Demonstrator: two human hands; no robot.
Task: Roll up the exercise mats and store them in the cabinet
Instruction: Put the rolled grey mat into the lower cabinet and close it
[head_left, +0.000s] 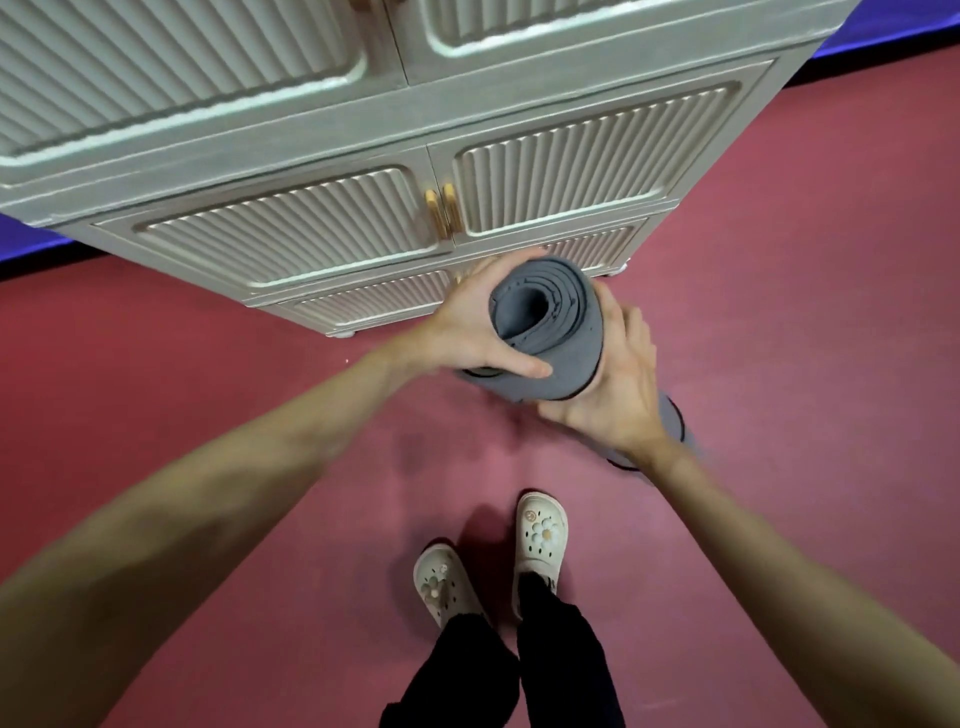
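Standing before the cabinet (363, 130), a rolled grey mat (550, 332) was held upright-tilted in both hands, clear of the red floor (208, 415). The left hand (478, 332) was wrapped round the roll near its upper end, thumb pressed on the near side. The right hand (613, 384) was cupped against the roll's right and lower side, fingers spread along it. The hands were thus set on opposite sides of the same roll, close together, both clamped on it. The spiral end of the roll was turned toward the camera; the layers looked fairly tight, with a hollow core. The lower end of the mat, with a dark strap or edge band, was seen past the right wrist.

Step judged in hand: rolling done for this mat; carrying to storage under way. All cabinet doors in view were closed, including the middle pair with the two wooden handles (441, 213), which lay just above the mat.

Next move judged: one hand would have to be freed to pull a handle, the roll being kept from unwinding by the other. Which compartment was meant could not be told. Other mats were not seen.
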